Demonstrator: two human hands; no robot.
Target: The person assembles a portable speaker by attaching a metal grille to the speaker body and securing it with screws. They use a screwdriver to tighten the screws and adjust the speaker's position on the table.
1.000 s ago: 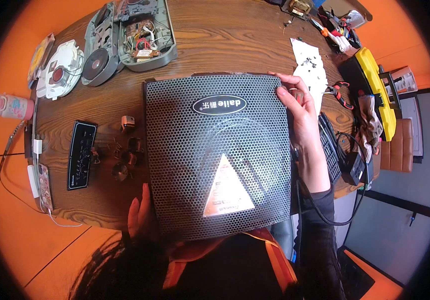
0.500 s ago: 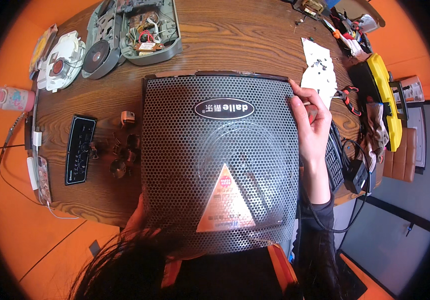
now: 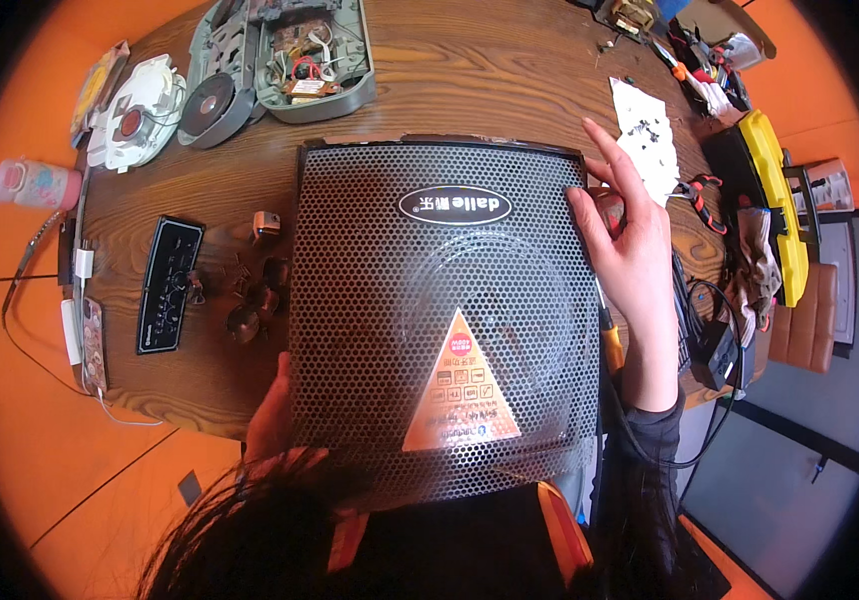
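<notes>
Mesh-front speaker [image 3: 350,280]: sitting grille-up against the body, overlapping the near tabletop [image 3: 490,70] edge, probably for steadiness; can't tell what's carrying it.
Right grip: right hand [image 3: 635,235] is spreading pretty loosely, thumb resting at the speaker's right edge near the far corner, likely just steadying. Red thing [image 3: 611,208] is showing under the palm, no clue if it's held.
Left grip: left hand [image 3: 272,415] is hugging the left side, fingers mostly hidden, so can't tell how closed.
Loose parts [image 3: 244,322]: lying left, beside the black panel [image 3: 168,285], maybe for elbow room.
</notes>
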